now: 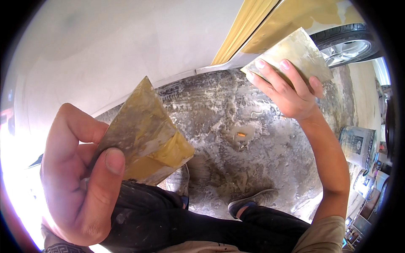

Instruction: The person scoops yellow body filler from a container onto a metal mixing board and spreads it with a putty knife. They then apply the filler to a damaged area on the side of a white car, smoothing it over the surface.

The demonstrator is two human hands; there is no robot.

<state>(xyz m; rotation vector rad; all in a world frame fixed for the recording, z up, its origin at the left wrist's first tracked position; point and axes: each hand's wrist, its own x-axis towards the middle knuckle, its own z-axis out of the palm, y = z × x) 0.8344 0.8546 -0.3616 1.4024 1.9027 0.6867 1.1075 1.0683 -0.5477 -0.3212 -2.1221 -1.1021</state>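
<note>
Close in front of me on the left, my left hand (86, 181) pinches a flat filler spreader (135, 126) between thumb and fingers. Yellow putty (171, 152) lies thick along its lower right edge. Farther off at the right, my right hand (289, 90) grips a second, pale square spreader (297, 48), fingers spread across its face and thumb hidden. This spreader overlaps the car's lower body panel (291, 21) in the picture, which is coated with yellow filler; whether they touch I cannot tell. The pale car panel (126, 38) fills the upper left.
A car wheel (348, 48) stands at the upper right. Under me the grey floor (253, 168) is smeared with white, with a small orange scrap (241, 135) on it. My shoes (253, 200) are below. A bucket (357, 145) and several containers line the right side.
</note>
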